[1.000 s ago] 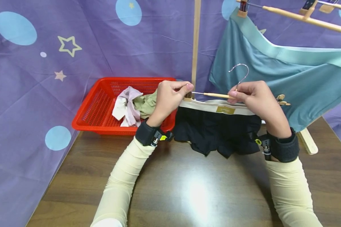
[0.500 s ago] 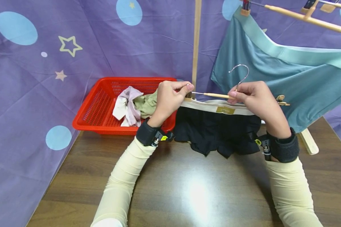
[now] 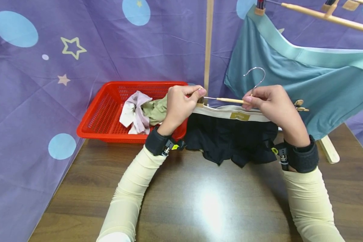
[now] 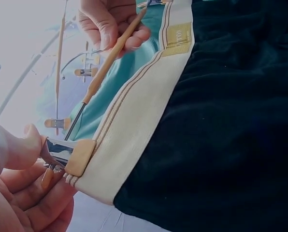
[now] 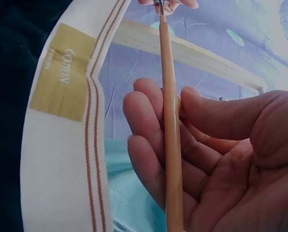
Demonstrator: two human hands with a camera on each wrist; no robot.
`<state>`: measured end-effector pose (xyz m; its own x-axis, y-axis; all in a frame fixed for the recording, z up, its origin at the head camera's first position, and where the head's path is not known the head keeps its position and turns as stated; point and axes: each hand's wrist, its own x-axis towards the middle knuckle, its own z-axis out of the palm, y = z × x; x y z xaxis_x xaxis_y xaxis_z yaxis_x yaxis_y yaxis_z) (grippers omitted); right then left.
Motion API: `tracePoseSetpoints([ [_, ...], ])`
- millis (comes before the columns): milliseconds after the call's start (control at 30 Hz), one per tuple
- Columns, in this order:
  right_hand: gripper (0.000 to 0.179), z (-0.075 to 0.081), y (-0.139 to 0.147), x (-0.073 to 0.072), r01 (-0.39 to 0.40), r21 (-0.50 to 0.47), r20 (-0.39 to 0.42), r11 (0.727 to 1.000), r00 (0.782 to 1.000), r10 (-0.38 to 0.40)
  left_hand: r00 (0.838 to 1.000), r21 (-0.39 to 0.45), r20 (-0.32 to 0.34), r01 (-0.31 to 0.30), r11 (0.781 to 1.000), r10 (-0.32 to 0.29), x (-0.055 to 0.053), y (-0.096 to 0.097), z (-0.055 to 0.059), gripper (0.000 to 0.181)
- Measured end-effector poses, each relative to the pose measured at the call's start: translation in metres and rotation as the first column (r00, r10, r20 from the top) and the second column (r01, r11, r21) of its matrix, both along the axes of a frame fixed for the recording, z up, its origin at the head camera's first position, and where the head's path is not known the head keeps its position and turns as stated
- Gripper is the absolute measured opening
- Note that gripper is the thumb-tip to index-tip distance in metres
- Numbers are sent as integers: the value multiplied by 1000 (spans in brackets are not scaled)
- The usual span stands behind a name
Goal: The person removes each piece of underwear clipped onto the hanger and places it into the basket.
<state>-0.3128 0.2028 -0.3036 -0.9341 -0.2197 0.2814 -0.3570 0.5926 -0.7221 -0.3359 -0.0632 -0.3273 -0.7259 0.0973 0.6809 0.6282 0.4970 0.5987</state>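
Black boxer briefs (image 3: 230,137) with a white waistband and a gold label hang from a light-wood clip hanger (image 3: 230,100) above the table. My left hand (image 3: 181,104) pinches the hanger's left clip (image 4: 81,157); in the left wrist view, its pad lies over the waistband's corner. My right hand (image 3: 275,104) holds the wooden bar (image 5: 170,121) near the metal hook (image 3: 264,75), thumb and fingers on either side. At the hanger's other end, a clip (image 3: 298,107) shows beyond my right hand. Whether it grips the waistband is hidden there.
Left of the briefs stands a red basket (image 3: 92,136) holding white-lilac cloth (image 3: 136,111) and green cloth (image 3: 155,111). Teal boxer briefs (image 3: 290,77) hang at the right from another clip hanger (image 3: 323,16). Behind the table (image 3: 175,201) are a wooden pole (image 3: 208,43) and a purple curtain.
Both hands keep the same hold on the hanger. The view shifts very slightly and the teal briefs sway a little.
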Motion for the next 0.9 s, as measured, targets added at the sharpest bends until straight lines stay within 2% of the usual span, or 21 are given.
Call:
tracePoseSetpoints([
  [200, 19, 1, -1, 2, 15, 17, -18, 1000, 1000, -14, 999, -12, -34, -4, 1000, 4, 1, 0, 1, 9],
  [667, 18, 2, -2, 4, -1, 7, -25, 1000, 1000, 1, 998, 1, -58, -7, 1000, 7, 5, 0, 3, 9],
  [900, 17, 1, -2, 3, -13, -36, -52, 999, 999, 11, 997, 21, -70, 11, 1000, -10, 4, 0, 4, 9],
])
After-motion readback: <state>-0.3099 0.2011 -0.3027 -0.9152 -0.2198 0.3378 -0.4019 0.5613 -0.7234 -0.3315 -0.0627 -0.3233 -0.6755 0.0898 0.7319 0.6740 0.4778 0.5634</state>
